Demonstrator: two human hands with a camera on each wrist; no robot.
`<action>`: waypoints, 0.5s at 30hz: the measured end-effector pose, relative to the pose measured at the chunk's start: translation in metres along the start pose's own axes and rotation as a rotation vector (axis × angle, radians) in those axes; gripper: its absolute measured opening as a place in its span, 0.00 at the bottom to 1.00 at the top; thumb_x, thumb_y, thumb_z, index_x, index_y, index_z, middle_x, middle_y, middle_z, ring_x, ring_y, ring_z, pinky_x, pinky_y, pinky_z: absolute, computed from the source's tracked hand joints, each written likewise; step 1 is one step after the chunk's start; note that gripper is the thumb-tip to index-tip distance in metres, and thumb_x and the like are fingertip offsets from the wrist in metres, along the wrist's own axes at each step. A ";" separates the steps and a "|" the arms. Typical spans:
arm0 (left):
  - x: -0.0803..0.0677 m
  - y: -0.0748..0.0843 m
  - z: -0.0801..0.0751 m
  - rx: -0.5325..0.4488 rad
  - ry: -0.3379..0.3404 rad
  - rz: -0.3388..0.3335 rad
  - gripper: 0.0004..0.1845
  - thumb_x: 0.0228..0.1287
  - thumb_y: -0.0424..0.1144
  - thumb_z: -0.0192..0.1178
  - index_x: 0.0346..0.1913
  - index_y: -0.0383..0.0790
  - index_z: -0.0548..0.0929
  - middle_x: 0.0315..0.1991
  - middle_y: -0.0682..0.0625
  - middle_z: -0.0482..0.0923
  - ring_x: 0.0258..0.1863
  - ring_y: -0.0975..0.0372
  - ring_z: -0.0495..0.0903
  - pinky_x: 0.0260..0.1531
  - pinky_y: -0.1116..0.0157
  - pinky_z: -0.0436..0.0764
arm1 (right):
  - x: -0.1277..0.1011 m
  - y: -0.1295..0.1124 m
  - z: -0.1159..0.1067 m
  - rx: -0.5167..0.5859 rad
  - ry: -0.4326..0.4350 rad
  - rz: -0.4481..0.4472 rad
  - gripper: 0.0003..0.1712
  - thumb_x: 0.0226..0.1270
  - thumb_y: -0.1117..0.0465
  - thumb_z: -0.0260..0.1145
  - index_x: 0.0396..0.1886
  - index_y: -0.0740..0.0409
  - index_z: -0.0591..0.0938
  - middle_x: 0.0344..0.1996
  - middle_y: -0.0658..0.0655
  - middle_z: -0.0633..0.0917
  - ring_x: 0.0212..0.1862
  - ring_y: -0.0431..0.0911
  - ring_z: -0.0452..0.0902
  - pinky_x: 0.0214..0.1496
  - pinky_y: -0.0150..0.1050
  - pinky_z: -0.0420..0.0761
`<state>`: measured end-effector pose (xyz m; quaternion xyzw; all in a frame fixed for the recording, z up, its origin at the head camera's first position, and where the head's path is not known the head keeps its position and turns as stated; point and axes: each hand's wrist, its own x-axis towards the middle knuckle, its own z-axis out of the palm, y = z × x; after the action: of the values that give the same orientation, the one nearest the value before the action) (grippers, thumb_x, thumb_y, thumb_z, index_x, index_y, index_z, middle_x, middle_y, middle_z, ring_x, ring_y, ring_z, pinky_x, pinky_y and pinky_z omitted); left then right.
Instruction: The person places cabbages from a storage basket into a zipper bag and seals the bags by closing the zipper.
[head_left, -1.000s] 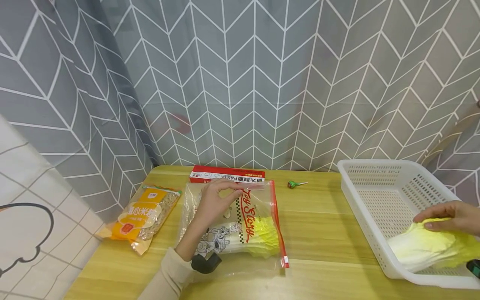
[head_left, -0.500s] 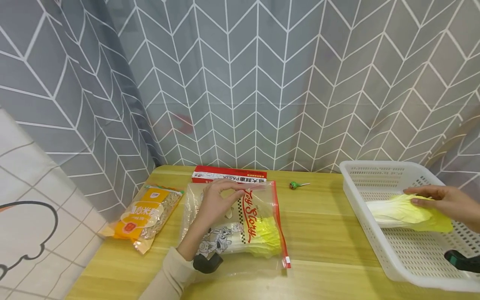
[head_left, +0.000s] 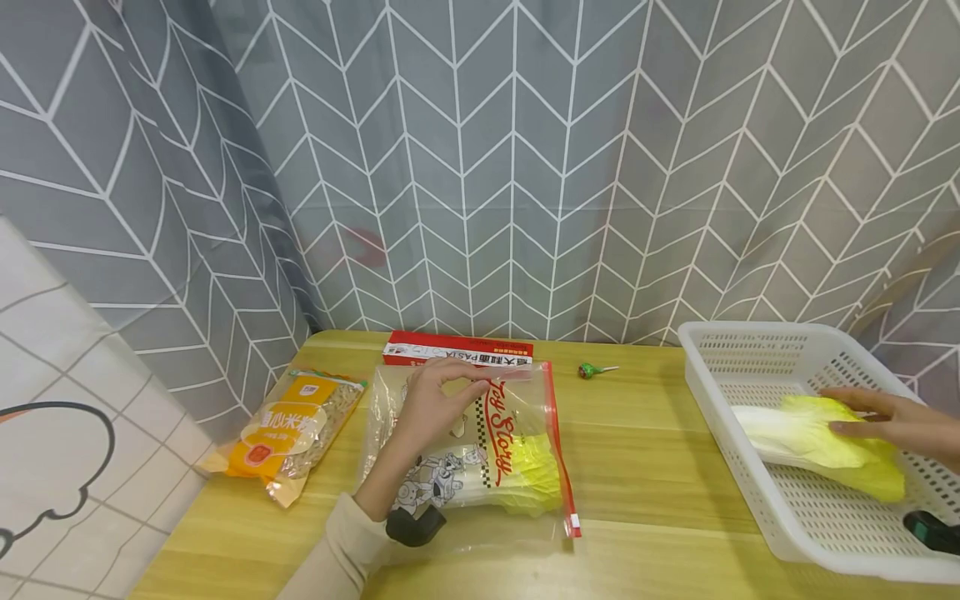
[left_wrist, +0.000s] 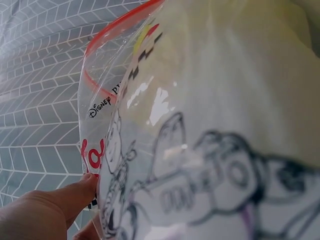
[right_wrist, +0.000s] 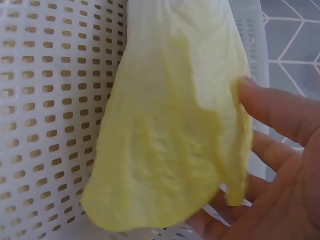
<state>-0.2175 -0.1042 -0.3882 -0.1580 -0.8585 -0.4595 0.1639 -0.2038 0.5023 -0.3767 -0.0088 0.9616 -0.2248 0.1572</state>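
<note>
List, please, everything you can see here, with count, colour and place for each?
Zip bag: one, clear with red seal and cartoon print, table centre, yellow-green cabbage leaves inside.
Cabbage leaf: one, white to yellow-green, in the basket.
Basket: one, white perforated plastic, table right.
Grain packet: one, orange and clear, table left.
Pasta box: one, red and white, behind the bag.
Lollipop: one, green and red wrapper, rear of table.
Table: one, light wood.
Curtain: grey with white chevron lines, behind.
Left hand: pinches the bag's top edge.
Right hand: holds the cabbage leaf.
</note>
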 end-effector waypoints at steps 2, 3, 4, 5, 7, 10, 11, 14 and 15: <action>0.000 0.000 0.000 0.003 -0.001 -0.003 0.08 0.61 0.45 0.73 0.42 0.53 0.92 0.47 0.56 0.89 0.55 0.57 0.82 0.69 0.46 0.65 | 0.001 0.003 0.001 0.044 -0.043 -0.008 0.52 0.79 0.45 0.55 0.76 0.77 0.40 0.68 0.93 0.41 0.63 0.91 0.45 0.52 0.84 0.58; 0.000 0.000 0.000 0.004 -0.002 -0.004 0.07 0.61 0.45 0.73 0.42 0.53 0.92 0.47 0.56 0.89 0.55 0.57 0.82 0.69 0.46 0.65 | 0.002 0.004 0.001 0.055 -0.061 -0.022 0.51 0.80 0.46 0.55 0.76 0.77 0.39 0.68 0.93 0.39 0.63 0.92 0.43 0.52 0.84 0.57; 0.000 -0.001 0.001 0.004 -0.002 -0.003 0.07 0.61 0.45 0.73 0.42 0.54 0.92 0.47 0.56 0.89 0.55 0.57 0.82 0.68 0.46 0.65 | 0.002 0.005 0.001 0.072 -0.074 -0.026 0.51 0.80 0.47 0.55 0.76 0.77 0.39 0.68 0.92 0.38 0.63 0.92 0.42 0.52 0.84 0.57; 0.000 -0.001 0.001 0.003 -0.001 -0.002 0.07 0.61 0.45 0.73 0.42 0.54 0.92 0.47 0.56 0.89 0.55 0.57 0.82 0.68 0.46 0.65 | 0.002 0.006 0.000 0.075 -0.088 -0.028 0.50 0.80 0.47 0.54 0.76 0.78 0.40 0.68 0.92 0.39 0.64 0.91 0.44 0.53 0.84 0.58; 0.000 -0.001 0.001 0.001 0.001 0.003 0.07 0.61 0.44 0.73 0.42 0.53 0.93 0.47 0.56 0.89 0.54 0.57 0.82 0.67 0.47 0.66 | 0.002 0.006 -0.001 0.082 -0.107 -0.039 0.47 0.82 0.47 0.51 0.76 0.78 0.42 0.70 0.91 0.39 0.65 0.90 0.44 0.53 0.85 0.58; 0.000 -0.001 0.001 0.001 0.004 0.008 0.07 0.60 0.44 0.73 0.42 0.53 0.93 0.47 0.56 0.89 0.54 0.57 0.82 0.67 0.47 0.67 | 0.001 0.005 -0.002 0.076 -0.109 -0.031 0.44 0.84 0.44 0.46 0.77 0.77 0.46 0.70 0.91 0.41 0.64 0.91 0.44 0.52 0.84 0.59; 0.000 -0.002 0.001 0.001 0.004 0.008 0.07 0.60 0.44 0.73 0.42 0.53 0.93 0.46 0.56 0.89 0.54 0.58 0.82 0.67 0.47 0.67 | 0.001 0.004 -0.001 0.061 -0.103 -0.038 0.44 0.84 0.44 0.44 0.77 0.77 0.47 0.69 0.91 0.42 0.64 0.91 0.45 0.51 0.84 0.60; 0.000 -0.001 0.001 -0.002 0.001 0.006 0.07 0.61 0.43 0.73 0.42 0.53 0.93 0.46 0.56 0.89 0.54 0.57 0.82 0.66 0.46 0.67 | 0.001 0.002 0.002 0.027 -0.074 -0.056 0.42 0.84 0.44 0.44 0.76 0.76 0.51 0.69 0.92 0.46 0.62 0.91 0.48 0.50 0.82 0.63; 0.000 -0.001 0.001 -0.004 0.000 0.005 0.07 0.61 0.43 0.73 0.42 0.52 0.93 0.46 0.56 0.89 0.54 0.57 0.82 0.66 0.46 0.68 | 0.001 0.002 0.003 0.013 -0.060 -0.057 0.42 0.84 0.44 0.45 0.76 0.76 0.51 0.69 0.92 0.48 0.62 0.91 0.49 0.50 0.81 0.65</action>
<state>-0.2178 -0.1038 -0.3896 -0.1602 -0.8573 -0.4607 0.1648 -0.2036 0.5028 -0.3803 -0.0421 0.9544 -0.2350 0.1793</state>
